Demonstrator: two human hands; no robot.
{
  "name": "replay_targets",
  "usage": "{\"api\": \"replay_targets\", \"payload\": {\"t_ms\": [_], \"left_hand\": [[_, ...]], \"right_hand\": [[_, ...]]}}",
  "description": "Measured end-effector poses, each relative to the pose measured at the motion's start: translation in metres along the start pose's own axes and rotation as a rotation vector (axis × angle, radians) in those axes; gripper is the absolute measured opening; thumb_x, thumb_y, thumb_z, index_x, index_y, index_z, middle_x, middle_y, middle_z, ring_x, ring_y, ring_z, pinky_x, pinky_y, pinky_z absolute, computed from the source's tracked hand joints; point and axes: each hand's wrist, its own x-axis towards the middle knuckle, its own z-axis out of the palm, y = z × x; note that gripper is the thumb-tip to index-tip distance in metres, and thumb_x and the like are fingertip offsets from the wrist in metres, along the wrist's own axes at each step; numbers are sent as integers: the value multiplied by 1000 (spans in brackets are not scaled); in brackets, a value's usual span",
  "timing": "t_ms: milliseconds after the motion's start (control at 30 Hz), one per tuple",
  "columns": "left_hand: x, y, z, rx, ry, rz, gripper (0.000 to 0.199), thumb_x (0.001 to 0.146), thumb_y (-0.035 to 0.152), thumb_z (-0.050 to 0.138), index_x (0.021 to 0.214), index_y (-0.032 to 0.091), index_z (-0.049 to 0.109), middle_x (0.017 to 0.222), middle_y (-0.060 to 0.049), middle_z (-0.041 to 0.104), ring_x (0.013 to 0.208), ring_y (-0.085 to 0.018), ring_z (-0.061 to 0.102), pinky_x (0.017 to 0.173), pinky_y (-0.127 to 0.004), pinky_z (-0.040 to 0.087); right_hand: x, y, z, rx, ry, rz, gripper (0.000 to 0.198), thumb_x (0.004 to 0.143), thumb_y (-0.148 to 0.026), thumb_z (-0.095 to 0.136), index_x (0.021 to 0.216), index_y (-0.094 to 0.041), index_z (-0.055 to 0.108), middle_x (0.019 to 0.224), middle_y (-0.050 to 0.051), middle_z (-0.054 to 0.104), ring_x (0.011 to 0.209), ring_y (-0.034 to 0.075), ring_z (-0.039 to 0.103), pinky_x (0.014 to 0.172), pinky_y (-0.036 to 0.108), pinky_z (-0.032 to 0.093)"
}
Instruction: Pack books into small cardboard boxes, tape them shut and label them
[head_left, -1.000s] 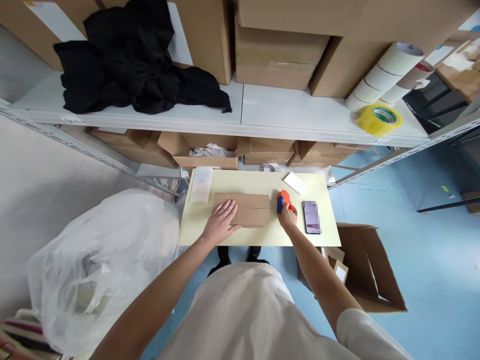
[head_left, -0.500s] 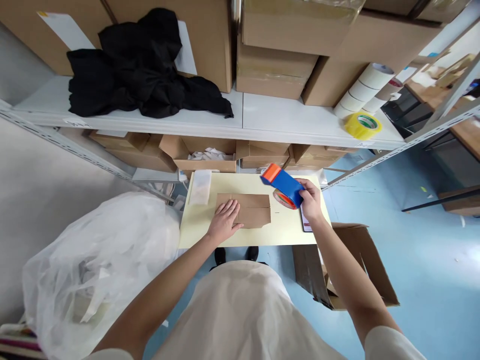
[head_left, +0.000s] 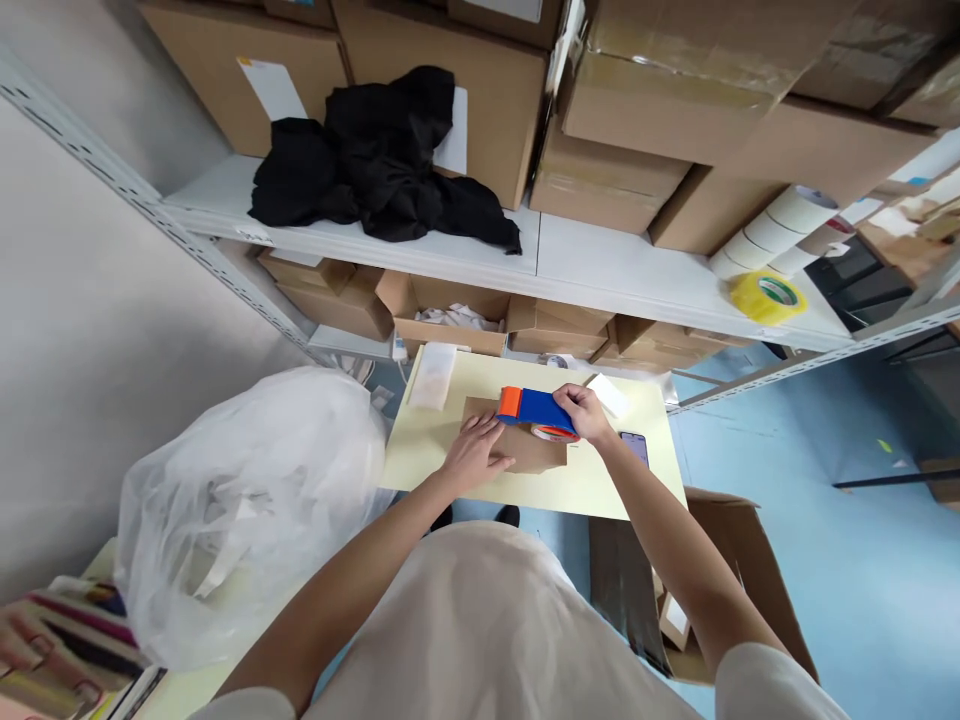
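Note:
A small brown cardboard box (head_left: 536,460) lies flat on the pale yellow tabletop (head_left: 420,450). My left hand (head_left: 474,455) rests on its left part, fingers stretched out and thumb apart. A blue and orange tape dispenser (head_left: 546,408) is gripped at its right end by my right hand (head_left: 585,410). The dispenser hovers over or touches the box top, its orange end close to my left fingertips; contact is hard to tell. Part of the box is hidden beneath the dispenser and my left hand.
Right of my hand lie a phone (head_left: 634,446) and a white slip (head_left: 609,394). A white packet (head_left: 433,376) is at the table's left. Beside it bulges a clear plastic bag (head_left: 255,480). An open carton (head_left: 750,560) stands on the floor; a shelf (head_left: 600,270) spans the front.
My right hand has brought the tape dispenser left and down over the box. My left hand stays on the box. The whole view has shifted and tilted, showing more at the left.

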Motion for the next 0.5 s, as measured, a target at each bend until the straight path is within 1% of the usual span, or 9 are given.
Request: {"api": "replay_targets", "payload": {"t_ms": [33,100,167,233,300,367,433,500], "left_hand": [[1,0,-3,-130,17,-45,52,78,38,60,125,17,55,132,-12,54,129,-31,42,109,-48,27],[5,-1,-10,-472,70,-185,46,80,38,55,122,20,57,129,-10,57,125,-29,47,106,-45,34],[11,-1,-18,-831,124,-378,46,82,43,51,121,20,57,126,-11,60,115,-27,56,98,-42,42],[18,1,-25,-1085,117,-546,48,81,49,54,117,18,59,118,-13,63,101,-25,64,88,-39,47],[26,3,-28,-1216,61,-638,45,76,50,63,104,16,63,105,-12,67,89,-22,67,82,-34,49],[33,5,-28,-1321,42,-698,37,70,46,72,90,16,64,92,-9,69,81,-18,66,77,-30,49],[38,5,-24,-1437,52,-770,31,67,40,76,81,16,63,85,-6,69,75,-14,65,74,-27,49],[40,4,-17,-1539,53,-826,25,68,34,77,77,16,62,82,-5,69,73,-12,64,71,-26,49]], "right_hand": [[0,2,-1,-5,-8,-5,36,76,-51,55,63,-17,56,59,-1,56,54,12,48,53,25,40],[-1,7,-2,-19,-18,-24,37,77,-52,55,64,-17,56,60,-1,56,55,12,48,53,25,40],[-2,10,-3,-27,-15,-46,37,77,-52,55,64,-18,56,60,-1,55,55,12,47,52,25,40],[-3,12,-3,-31,-21,-67,37,78,-52,54,64,-18,56,60,0,55,55,12,47,51,25,39],[-4,13,-4,-35,-31,-77,38,78,-54,54,65,-18,56,60,0,55,55,12,47,51,25,40],[-4,13,-4,-37,-32,-82,39,78,-55,53,65,-18,56,60,0,55,55,13,48,52,25,41],[-4,13,-4,-32,-32,-83,40,78,-56,53,65,-19,55,60,0,55,55,13,48,52,25,41],[-4,14,-6,-20,-38,-81,40,78,-57,53,65,-19,55,61,0,55,55,13,48,52,26,42]]}}
